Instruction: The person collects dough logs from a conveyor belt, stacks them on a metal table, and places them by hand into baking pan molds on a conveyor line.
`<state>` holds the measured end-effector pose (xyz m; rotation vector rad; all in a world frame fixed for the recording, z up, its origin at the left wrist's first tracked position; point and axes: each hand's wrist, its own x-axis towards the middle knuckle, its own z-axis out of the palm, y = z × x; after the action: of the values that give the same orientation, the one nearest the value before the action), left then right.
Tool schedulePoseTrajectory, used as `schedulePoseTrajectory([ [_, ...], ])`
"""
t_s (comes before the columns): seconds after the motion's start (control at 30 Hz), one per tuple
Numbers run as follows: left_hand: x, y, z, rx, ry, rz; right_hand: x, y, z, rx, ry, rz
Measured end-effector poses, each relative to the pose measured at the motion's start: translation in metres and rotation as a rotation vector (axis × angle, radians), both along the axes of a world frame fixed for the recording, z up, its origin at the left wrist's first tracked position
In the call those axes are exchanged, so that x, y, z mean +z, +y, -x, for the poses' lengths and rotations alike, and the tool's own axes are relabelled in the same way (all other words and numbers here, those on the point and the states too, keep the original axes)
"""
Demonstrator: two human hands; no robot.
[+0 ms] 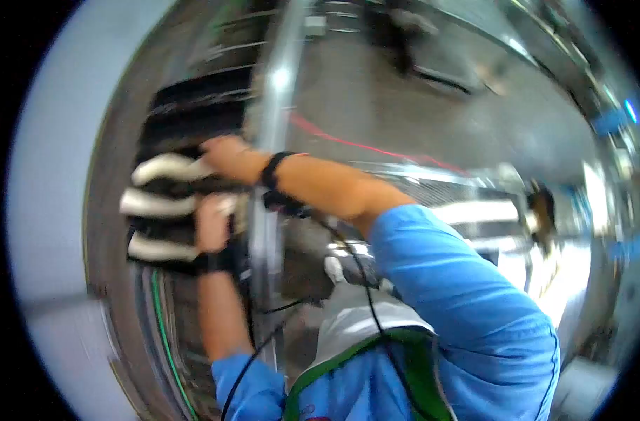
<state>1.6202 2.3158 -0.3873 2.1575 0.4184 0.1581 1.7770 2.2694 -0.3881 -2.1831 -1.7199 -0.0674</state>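
Three cream-white curved, elongated pieces lie side by side on a black surface at the left: an upper piece, a middle piece and a lower piece. They look like shoe soles, but blur hides the exact kind. My right hand reaches across to the near end of the upper piece, its fingers bent downward and smeared. Just below it, my left hand is at the near ends of the middle and lower pieces. A small pale patch shows beside its fingers. Whether either hand grips a piece is unclear.
A metal rail runs along the near side of the line. More black panels lie beyond the pieces. Green strips run lengthwise at lower left. Dark cables hang across my front. A red line crosses the floor.
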Motion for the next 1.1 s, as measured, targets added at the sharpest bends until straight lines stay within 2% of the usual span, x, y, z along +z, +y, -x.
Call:
schedulePoseTrajectory([
  [0.03, 0.005, 0.003, 0.003, -0.028, 0.072, -0.104, 0.02, -0.013, 0.003, -0.088, 0.12, 0.125],
  [0.07, -0.012, 0.016, 0.013, -0.116, 0.046, -0.434, 0.03, -0.037, 0.009, -0.034, -0.023, 0.06],
  [0.1, -0.015, 0.025, 0.016, 0.012, 0.101, -0.026, 0.031, -0.054, 0.006, 0.009, 0.111, -0.05],
  [0.17, 0.002, 0.022, 0.015, -0.011, 0.169, -0.094, 0.034, -0.117, 0.003, -0.115, 0.234, 0.013],
  [0.2, -0.007, 0.02, 0.018, 0.205, 0.075, 0.33, 0.04, -0.178, 0.0, -0.184, 0.241, 0.02],
  [0.23, 0.003, 0.002, 0.004, 0.458, -0.01, 0.367, 0.038, -0.23, 0.004, -0.238, 0.248, 0.029],
  [0.3, 0.044, -0.088, -0.029, 0.718, -0.223, 0.205, 0.019, -0.349, 0.007, -0.462, 0.237, -0.098],
  [0.33, 0.045, -0.119, -0.062, 0.551, -0.232, 0.224, 0.024, -0.409, 0.012, -0.634, 0.353, 0.058],
  [0.37, 0.045, -0.15, -0.094, 0.383, -0.243, 0.252, 0.02, -0.471, 0.025, -0.821, 0.321, 0.065],
  [0.4, 0.037, -0.198, -0.112, 0.102, -0.17, 0.218, 0.007, -0.532, 0.043, -1.056, 0.302, -0.066],
  [0.43, 0.029, -0.247, -0.13, -0.181, -0.118, 0.197, 0.031, -0.58, 0.059, -1.375, 0.336, 0.274],
  [0.47, 0.025, -0.295, -0.133, -0.465, -0.086, -0.029, 0.034, -0.638, 0.093, -1.484, 0.096, 0.12],
  [0.5, 0.006, -0.325, -0.14, -0.763, -0.064, -0.283, 0.025, -0.691, 0.121, -1.684, 0.012, 0.098],
  [0.53, -0.01, -0.354, -0.129, -0.726, 0.078, -0.458, 0.019, -0.737, 0.143, -2.043, 0.341, 0.296],
  [0.6, -0.022, -0.372, -0.128, -0.824, 0.147, -0.594, 0.038, -0.79, 0.226, -2.237, 0.426, 0.025],
  [0.63, -0.027, -0.384, -0.129, -0.827, 0.22, -0.644, 0.023, -0.817, 0.248, -2.33, 0.457, 0.061],
  [0.7, -0.005, -0.395, -0.116, -0.702, 0.295, -0.817, 0.02, -0.813, 0.273, -2.496, 0.436, 0.192],
  [0.77, -0.022, -0.371, -0.118, -0.715, 0.137, -0.858, 0.012, -0.812, 0.272, -2.44, 0.496, 0.242],
  [0.8, -0.009, -0.368, -0.111, -0.707, 0.168, -0.787, 0.004, -0.813, 0.271, -2.445, 0.457, 0.275],
  [0.83, 0.007, -0.36, -0.099, -0.64, 0.186, -0.752, -0.002, -0.819, 0.268, -2.434, 0.583, 0.271],
  [0.87, 0.032, -0.366, -0.099, -0.643, 0.392, -0.693, -0.038, -0.836, 0.287, -2.246, 0.197, 0.249],
  [0.9, -0.003, -0.328, -0.104, -0.705, 0.153, -0.581, -0.072, -0.863, 0.299, -2.223, 0.194, 0.246],
  [0.93, 0.021, -0.333, -0.088, -0.546, 0.146, -0.516, -0.108, -0.902, 0.319, -2.049, 0.094, 0.101],
  [0.97, 0.059, -0.335, -0.082, -0.584, 0.388, -0.144, -0.09, -0.913, 0.324, -1.962, 0.351, -0.189],
  [1.0, 0.084, -0.341, -0.067, -0.522, 0.389, 0.226, -0.063, -0.918, 0.332, -1.799, 0.687, -0.566],
  [1.03, 0.059, -0.332, -0.067, -0.543, 0.232, 0.413, -0.029, -0.925, 0.355, -1.621, 0.992, -0.876],
  [1.07, 0.069, -0.337, -0.062, -0.485, 0.164, 0.691, -0.006, -0.939, 0.378, -1.401, 1.179, -1.023],
  [1.1, 0.079, -0.324, -0.078, -0.442, 0.081, 0.973, 0.018, -0.934, 0.375, -1.593, 1.195, -1.056],
])
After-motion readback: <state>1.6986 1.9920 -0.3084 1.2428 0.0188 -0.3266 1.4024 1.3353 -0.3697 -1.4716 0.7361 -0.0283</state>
